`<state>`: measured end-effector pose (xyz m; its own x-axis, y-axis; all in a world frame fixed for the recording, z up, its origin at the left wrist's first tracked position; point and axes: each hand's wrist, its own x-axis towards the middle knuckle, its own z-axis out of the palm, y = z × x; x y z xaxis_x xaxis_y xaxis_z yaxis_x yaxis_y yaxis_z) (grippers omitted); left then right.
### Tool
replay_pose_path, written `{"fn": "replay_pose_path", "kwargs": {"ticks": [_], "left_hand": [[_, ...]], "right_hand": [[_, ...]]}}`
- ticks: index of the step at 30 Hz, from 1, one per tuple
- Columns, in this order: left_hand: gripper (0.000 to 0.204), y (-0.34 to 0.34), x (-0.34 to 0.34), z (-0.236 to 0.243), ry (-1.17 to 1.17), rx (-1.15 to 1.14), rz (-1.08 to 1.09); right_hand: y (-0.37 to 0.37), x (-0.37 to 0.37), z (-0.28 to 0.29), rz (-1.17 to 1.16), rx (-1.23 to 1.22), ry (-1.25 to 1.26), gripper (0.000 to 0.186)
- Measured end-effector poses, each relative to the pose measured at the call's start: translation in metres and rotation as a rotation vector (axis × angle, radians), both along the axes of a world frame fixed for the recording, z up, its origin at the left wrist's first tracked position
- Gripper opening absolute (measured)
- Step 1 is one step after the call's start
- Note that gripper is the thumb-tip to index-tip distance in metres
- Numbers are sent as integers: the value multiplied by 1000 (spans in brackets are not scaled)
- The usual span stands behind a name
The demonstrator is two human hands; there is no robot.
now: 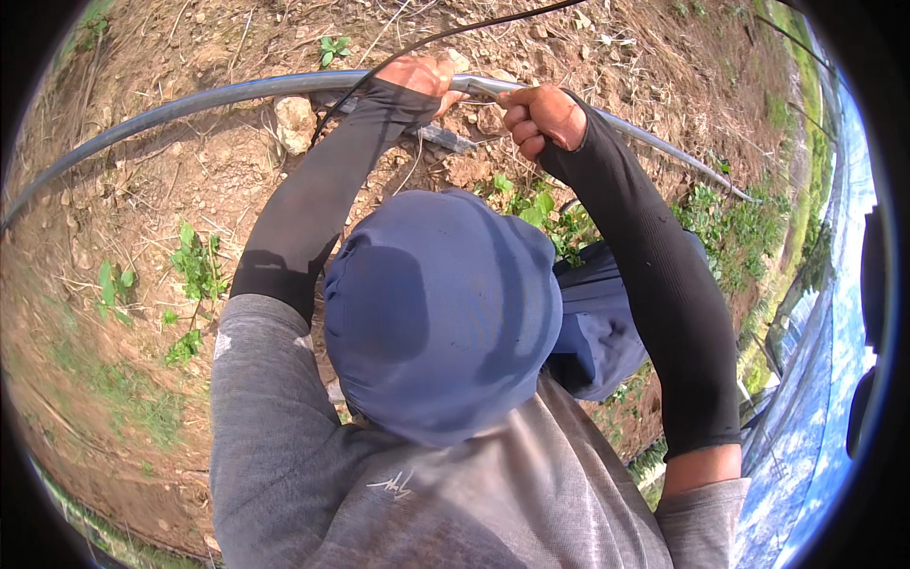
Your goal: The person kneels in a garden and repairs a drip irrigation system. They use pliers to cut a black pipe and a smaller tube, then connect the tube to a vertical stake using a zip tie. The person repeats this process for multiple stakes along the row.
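A long grey pipe (237,92) curves across the far ground from left to right. My left hand (424,78) is closed around it, fingers curling over its near side. Just to the right, my right hand (545,116) is closed in a fist against the same pipe, thumb side toward it. Between the two hands the pipe looks creased or jointed; I cannot tell which. Over my left wrist runs a thin black cable (455,31). Black sleeves cover both forearms.
Dry brown soil holds stones, among them a pale rock (295,123), and straw. A short grey strip (444,139) lies below the pipe. Green weeds (197,266) grow at left and right. My knee in blue cloth (441,313) fills the middle. Dark netting or sheeting stands far right.
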<state>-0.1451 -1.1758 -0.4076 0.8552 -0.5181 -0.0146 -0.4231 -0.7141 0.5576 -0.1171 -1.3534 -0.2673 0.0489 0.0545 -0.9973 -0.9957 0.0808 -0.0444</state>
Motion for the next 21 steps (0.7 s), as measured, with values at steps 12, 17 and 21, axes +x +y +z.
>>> {"fn": "replay_pose_path", "kwargs": {"ticks": [12,17,21], "left_hand": [[45,0,0,-3,-104,-29,-14],[48,0,3,4,-36,5,-50],[50,-1,3,-1,-51,1,-53]], "right_hand": [[1,-64,50,1207,-620,-847,34],[-2,-65,27,1327,-639,-924,28],[-3,-65,17,1414,-677,-928,28]]}}
